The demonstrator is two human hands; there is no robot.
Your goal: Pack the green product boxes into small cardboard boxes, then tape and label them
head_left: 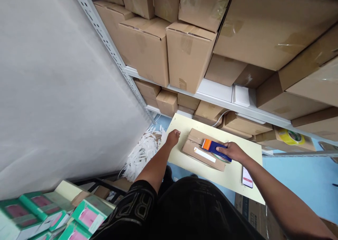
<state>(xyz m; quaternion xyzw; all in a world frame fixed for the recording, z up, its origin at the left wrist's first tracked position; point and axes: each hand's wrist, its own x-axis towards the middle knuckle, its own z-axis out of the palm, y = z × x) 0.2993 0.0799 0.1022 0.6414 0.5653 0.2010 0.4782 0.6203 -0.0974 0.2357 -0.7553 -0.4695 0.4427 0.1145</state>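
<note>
A cardboard box (194, 149) with a white label strip lies flat on a pale yellow tabletop (245, 145). My right hand (232, 152) is wrapped round a blue and orange tape dispenser (215, 148), which is over the top of the box, its orange end toward the box's middle seam. To the left of the box, apart from it, my left hand (173, 137) is closed with the fingers curled in. Whether anything small is pinched there cannot be made out.
A phone (247, 177) lies at the table's right side. Shelves (216, 92) of cardboard boxes rise behind, with a yellow tape roll (292, 137) on one box. White paper strips (142, 152) are heaped left of the table. Green boxes (87, 213) sit at lower left.
</note>
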